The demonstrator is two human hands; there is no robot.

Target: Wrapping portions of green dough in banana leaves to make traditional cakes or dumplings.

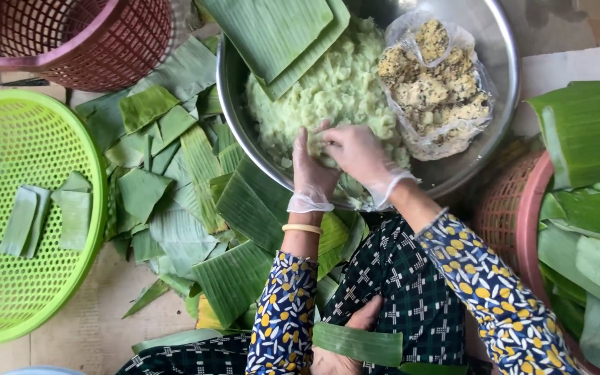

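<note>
Knees in dark checked trousers are sitting at the bottom of the view, with a folded banana-leaf strip (357, 344) lying across them. Above them, patterned sleeves are leading up to two hands in thin clear gloves. The left hand (312, 173) and the right hand (359, 154) are meeting at the near edge of the steel bowl (503, 76), their fingers curling together around a lump of pale green sticky rice (328, 90) that is filling the bowl's middle; both grips are closing on that lump. Banana-leaf pieces (175, 180) are lying scattered on the floor to the left. A lime green basket (8, 305) is holding a few cut strips. Farther in the bowl, a clear bag of crumbly yellow filling (433, 87) is resting beside the rice, and folded leaves (272, 31) are leaning on the far rim.
</note>
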